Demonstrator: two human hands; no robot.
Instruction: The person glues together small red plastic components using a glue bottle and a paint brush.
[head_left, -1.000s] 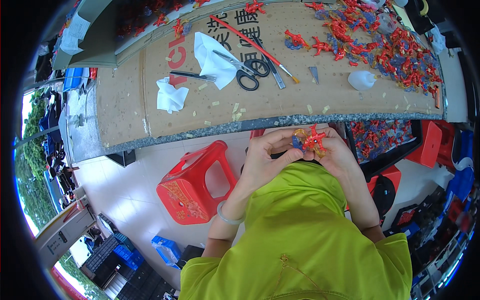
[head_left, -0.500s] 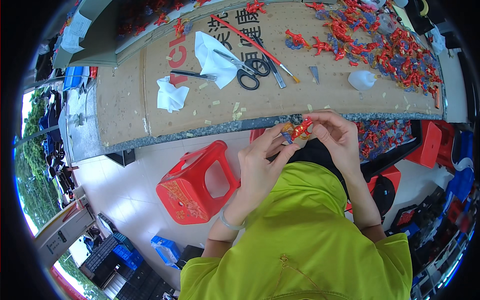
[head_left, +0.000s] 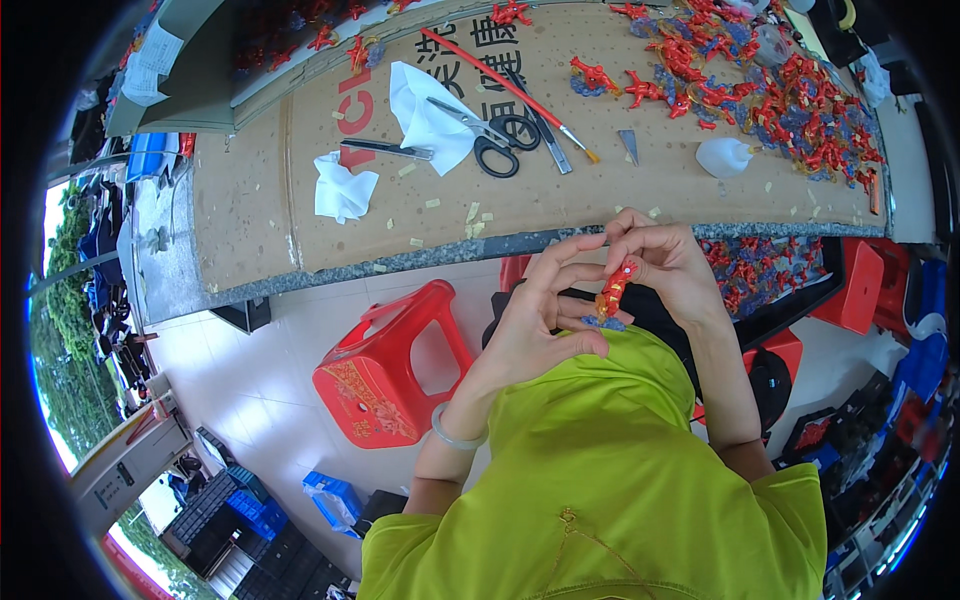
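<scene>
Both of my hands hold one small red and orange toy figure [head_left: 612,292] on a blue base, close to my chest, just below the table's front edge. My left hand [head_left: 540,325] grips the base from below with thumb and fingers. My right hand [head_left: 668,262] pinches the top of the figure. A pale bangle sits on my left wrist. Many similar red figures [head_left: 790,85] lie heaped on the brown cardboard-covered table [head_left: 250,215] at the far right.
On the table lie black-handled scissors [head_left: 497,140], a red-handled brush [head_left: 505,90], white tissues [head_left: 340,190], a small white glue bottle [head_left: 722,157] and paper scraps. A red plastic stool [head_left: 385,370] stands on the floor at my left. A tray of red figures [head_left: 760,275] sits under the table edge.
My hands have lifted the figure from my chest toward the table edge and turned it; it now stands upright between my fingers, with my left fingers spread wider.
</scene>
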